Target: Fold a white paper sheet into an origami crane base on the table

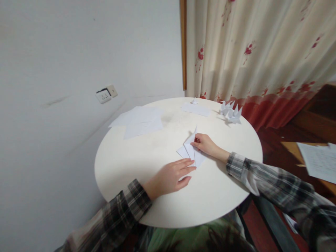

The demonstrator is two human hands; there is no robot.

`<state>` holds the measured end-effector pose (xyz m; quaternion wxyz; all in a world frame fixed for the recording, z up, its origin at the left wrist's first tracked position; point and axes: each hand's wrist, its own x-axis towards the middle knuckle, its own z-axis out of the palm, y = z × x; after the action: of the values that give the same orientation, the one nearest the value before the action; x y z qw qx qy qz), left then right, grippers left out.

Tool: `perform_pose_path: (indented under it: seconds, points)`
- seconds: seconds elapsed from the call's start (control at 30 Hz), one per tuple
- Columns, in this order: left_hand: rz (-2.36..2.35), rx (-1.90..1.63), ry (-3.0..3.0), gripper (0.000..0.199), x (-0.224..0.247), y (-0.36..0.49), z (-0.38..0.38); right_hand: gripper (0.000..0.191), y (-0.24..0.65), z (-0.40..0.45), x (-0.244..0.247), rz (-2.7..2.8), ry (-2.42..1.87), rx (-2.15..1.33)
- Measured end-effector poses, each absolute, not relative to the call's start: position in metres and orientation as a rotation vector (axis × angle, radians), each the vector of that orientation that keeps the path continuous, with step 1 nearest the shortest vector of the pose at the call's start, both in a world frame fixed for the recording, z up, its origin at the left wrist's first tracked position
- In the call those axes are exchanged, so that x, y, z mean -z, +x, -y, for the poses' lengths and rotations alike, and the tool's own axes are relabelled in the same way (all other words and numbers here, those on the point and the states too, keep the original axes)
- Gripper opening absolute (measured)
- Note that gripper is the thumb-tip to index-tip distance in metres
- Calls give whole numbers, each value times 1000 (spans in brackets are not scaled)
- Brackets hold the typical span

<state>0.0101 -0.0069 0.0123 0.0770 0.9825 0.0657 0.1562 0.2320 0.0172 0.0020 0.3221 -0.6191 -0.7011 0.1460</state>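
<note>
A partly folded piece of white paper (pixel 189 149) lies on the round white table (pixel 123 168), with a pointed flap lifted on its far side. My right hand (pixel 206 144) pinches that flap between thumb and fingers. My left hand (pixel 173 176) rests flat with its fingers stretched out, the fingertips touching the paper's near corner. Several folded white paper cranes (pixel 231 113) stand close together toward the table's far right.
Loose white sheets (pixel 141 120) overlap at the back left. Another sheet (pixel 195 109) lies at the far edge, a small folded paper piece (pixel 194 101) by it. A wall with a socket (pixel 103 96) borders the left; a floral curtain (pixel 252 52) hangs behind. Papers (pixel 317 161) lie on a wooden surface at right.
</note>
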Motion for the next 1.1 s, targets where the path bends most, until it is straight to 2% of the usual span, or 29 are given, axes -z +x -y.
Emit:
perform_pose_path:
  seconds: [0.63,0.8,0.87,1.1]
  points:
    - [-191,-476,2900,33,-12,10,7,9,231,-19,-3,1921,-1698,-237]
    - [-278,-449,2846,41,-15,13,6,8,231,-19,-5,1937,-1723,-254]
    - [-286,-447,2847,39,-15,14,4,8,230,-19,-6,1943,-1736,-264]
    - [-353,-331,2865,38,-13,11,-13,6,229,-18,-9,1941,-1733,-270]
